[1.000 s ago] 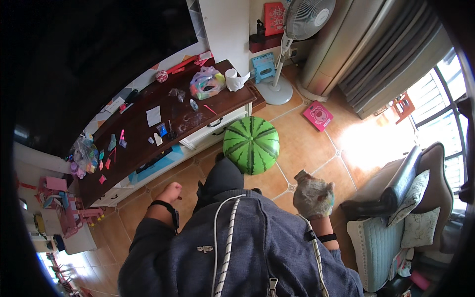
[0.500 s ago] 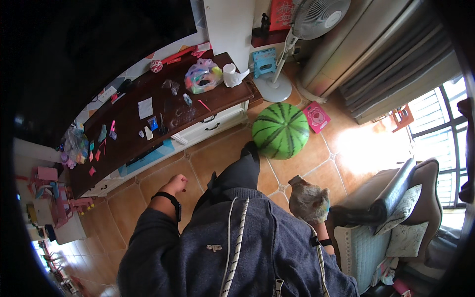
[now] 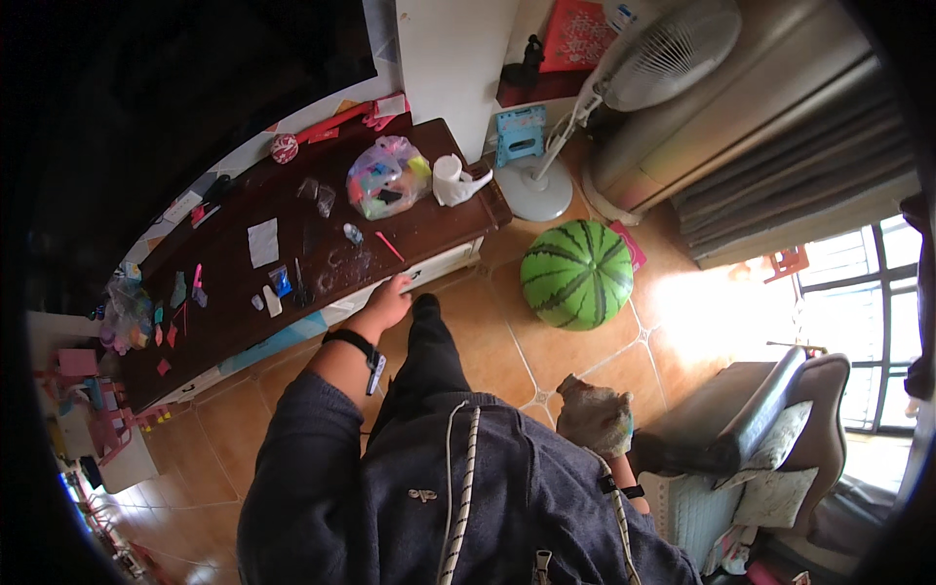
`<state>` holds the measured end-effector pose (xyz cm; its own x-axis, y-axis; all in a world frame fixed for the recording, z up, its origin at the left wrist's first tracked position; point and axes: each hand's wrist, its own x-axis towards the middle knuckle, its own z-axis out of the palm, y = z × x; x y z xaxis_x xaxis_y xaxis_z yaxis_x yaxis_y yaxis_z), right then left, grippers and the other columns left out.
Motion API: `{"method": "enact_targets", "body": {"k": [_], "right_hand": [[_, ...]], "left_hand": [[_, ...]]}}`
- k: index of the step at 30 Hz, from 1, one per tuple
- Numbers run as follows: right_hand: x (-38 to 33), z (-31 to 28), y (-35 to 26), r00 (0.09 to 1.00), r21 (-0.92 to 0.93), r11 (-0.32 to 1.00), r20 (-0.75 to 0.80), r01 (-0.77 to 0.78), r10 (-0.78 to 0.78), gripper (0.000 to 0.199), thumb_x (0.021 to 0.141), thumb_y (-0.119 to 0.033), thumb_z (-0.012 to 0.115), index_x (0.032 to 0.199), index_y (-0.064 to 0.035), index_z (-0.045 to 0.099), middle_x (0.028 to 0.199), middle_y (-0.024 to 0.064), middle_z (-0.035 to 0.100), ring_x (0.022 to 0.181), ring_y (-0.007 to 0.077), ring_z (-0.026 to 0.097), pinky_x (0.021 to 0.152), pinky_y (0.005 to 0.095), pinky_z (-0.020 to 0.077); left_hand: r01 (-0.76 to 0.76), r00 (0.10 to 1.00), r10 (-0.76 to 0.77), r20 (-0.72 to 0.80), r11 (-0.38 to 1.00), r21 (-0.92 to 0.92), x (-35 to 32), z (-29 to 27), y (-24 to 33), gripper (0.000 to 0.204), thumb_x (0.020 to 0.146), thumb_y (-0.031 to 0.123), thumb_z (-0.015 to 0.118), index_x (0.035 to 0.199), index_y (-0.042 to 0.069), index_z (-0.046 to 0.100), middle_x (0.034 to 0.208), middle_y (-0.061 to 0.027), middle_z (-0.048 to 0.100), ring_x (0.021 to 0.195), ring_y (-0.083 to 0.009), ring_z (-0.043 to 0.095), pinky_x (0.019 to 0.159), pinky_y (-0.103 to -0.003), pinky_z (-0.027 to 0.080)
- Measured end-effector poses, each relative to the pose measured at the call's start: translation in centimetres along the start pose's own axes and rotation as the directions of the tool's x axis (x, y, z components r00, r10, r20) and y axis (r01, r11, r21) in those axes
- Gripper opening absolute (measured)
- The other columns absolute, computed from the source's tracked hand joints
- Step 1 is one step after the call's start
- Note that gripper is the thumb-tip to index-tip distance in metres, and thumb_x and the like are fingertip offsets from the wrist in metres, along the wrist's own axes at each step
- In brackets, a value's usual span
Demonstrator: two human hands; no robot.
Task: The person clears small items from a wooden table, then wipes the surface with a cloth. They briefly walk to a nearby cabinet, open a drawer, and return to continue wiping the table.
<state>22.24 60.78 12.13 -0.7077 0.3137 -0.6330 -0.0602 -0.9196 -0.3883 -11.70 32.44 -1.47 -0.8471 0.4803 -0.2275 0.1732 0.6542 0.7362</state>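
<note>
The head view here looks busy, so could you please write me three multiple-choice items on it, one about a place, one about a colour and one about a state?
1. Where is the left hand?
A. At the front edge of the dark wooden cabinet
B. On the standing fan
C. On the armchair cushion

2. What colours is the ball on the tiled floor?
A. Plain red
B. Green with darker stripes, like a watermelon
C. Blue and white

3. What state is the right hand in?
A. Empty and spread flat
B. Resting on the cabinet top
C. Closed around a crumpled grey-brown cloth

Answers:
1 A: the fingers reach the cabinet's front edge.
2 B: the striped green ball lies near the fan base.
3 C: the cloth bunches over the hand at the person's side.
</note>
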Motion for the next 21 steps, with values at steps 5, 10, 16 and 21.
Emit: {"method": "enact_targets", "body": {"k": [5,10,16,21], "right_hand": [[11.6,8.0,0.6,0.989,-0.579,0.806,0.141,0.121,-0.047,0.045,0.078,-0.047,0.045,0.106,-0.0116,0.049,0.105,0.0059,0.053,0.092,0.0238,0.05,0.089,0.0436,0.0356],[20.4,17.6,0.9,0.985,-0.616,0.787,0.121,-0.023,0.123,0.042,0.08,-0.04,0.046,0.115,-0.0157,0.048,0.112,0.0004,0.053,0.106,0.0227,0.046,0.101,0.0442,0.0218],[26.1,22.5,-0.1,0.97,-0.955,0.224,0.222,0.196,0.098,0.047,0.084,-0.048,0.046,0.117,-0.0145,0.047,0.114,0.0069,0.053,0.109,0.0208,0.047,0.099,0.0393,0.031],[32.7,18.7,-1.5,0.974,-0.922,0.36,0.194,0.141,0.116,0.045,0.087,-0.049,0.043,0.115,-0.0143,0.047,0.116,0.0096,0.052,0.106,0.0237,0.05,0.089,0.0407,0.0419]], "left_hand": [[-0.226,0.951,0.283,-0.126,0.911,0.344,12.7,-1.5,6.3,0.058,0.067,0.011,0.066,0.12,0.008,0.042,0.123,-0.0197,0.042,0.108,-0.0358,0.045,0.089,-0.042,0.04],[-0.192,0.953,0.28,-0.112,0.85,0.491,20.7,-2.8,8.7,0.077,0.062,0.016,0.073,0.128,0.011,0.036,0.131,-0.0196,0.035,0.114,-0.0385,0.036,0.096,-0.045,0.033],[-0.144,0.984,0.175,0.025,0.707,0.692,27.3,-0.5,8.6,0.047,0.084,0.018,0.046,0.13,0.028,0.037,0.139,-0.0097,0.026,0.124,-0.0351,0.031,0.096,-0.055,0.029],[-0.166,0.982,0.181,0.047,0.727,0.667,29.8,1.3,7.9,0.049,0.082,0.013,0.047,0.13,0.021,0.036,0.124,-0.0114,0.043,0.105,-0.0322,0.047,0.087,-0.047,0.039]]}}
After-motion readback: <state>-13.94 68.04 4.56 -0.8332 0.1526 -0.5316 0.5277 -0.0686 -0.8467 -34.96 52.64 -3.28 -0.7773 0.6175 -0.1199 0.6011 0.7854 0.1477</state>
